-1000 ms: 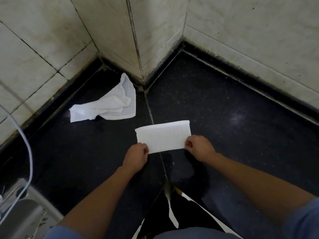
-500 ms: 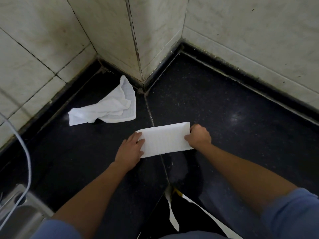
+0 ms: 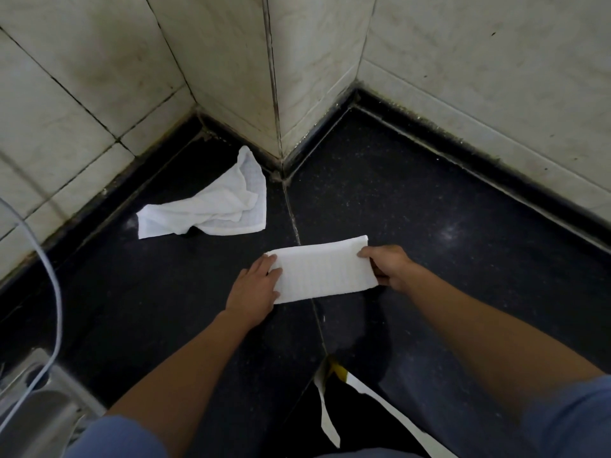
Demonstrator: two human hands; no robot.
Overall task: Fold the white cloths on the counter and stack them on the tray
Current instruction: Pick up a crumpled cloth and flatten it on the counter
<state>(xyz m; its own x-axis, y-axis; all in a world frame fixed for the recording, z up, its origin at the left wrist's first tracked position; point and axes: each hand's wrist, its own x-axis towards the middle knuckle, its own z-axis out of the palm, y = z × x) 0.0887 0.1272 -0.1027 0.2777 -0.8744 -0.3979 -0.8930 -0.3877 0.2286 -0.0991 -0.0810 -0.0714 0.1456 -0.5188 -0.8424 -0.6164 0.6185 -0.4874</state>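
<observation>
While my left hand [image 3: 254, 287] lies flat on one end of the folded cloth [image 3: 325, 271] on the counter [image 3: 446, 233], my right hand [image 3: 390, 266] seems to pinch the other; a crumpled cloth [image 3: 215, 208] lies beyond.

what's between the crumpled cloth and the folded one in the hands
Head view: only bare black counter separates crumpled cloth from folded cloth.
</observation>
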